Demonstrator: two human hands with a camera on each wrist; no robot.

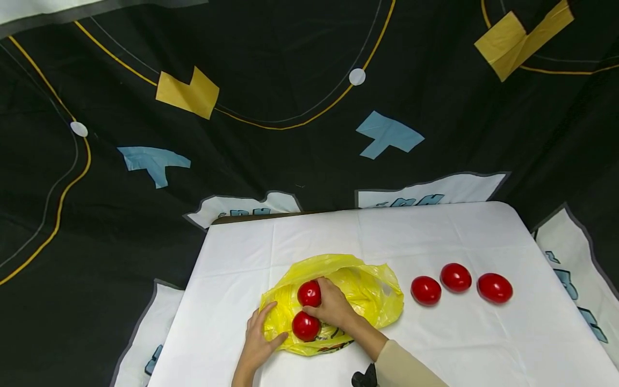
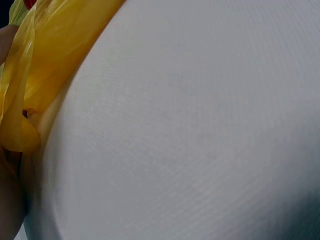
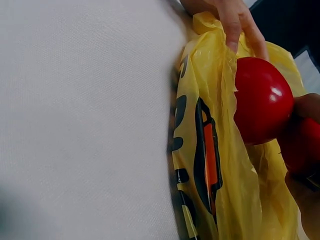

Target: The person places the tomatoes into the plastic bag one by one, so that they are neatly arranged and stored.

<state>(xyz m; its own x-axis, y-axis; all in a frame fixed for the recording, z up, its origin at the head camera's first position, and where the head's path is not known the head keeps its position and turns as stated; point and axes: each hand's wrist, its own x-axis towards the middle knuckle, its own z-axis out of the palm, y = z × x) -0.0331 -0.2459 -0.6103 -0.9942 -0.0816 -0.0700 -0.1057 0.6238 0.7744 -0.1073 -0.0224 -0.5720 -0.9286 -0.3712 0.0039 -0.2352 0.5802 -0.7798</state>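
A yellow plastic bag (image 1: 372,293) lies spread on the white table with its mouth open. Two glossy red tomatoes are at the bag's opening: a nearer tomato (image 1: 306,326) and, just beyond it, a farther tomato (image 1: 309,293). My right hand (image 1: 333,306) grips the farther one between thumb and fingers, the thumb close to the nearer tomato. At the bag's left side my left hand (image 1: 259,336) holds the edge, thumb and fingers spread along it. In the right wrist view, the bag's printed side (image 3: 210,160) faces the camera and the nearer tomato (image 3: 264,100) shows clearly.
To the right of the bag lie three more red tomatoes: a left one (image 1: 426,291), a middle one (image 1: 455,277) and a right one (image 1: 495,288). The white-covered table (image 1: 435,344) ends at a dark patterned cloth (image 1: 290,166) behind it.
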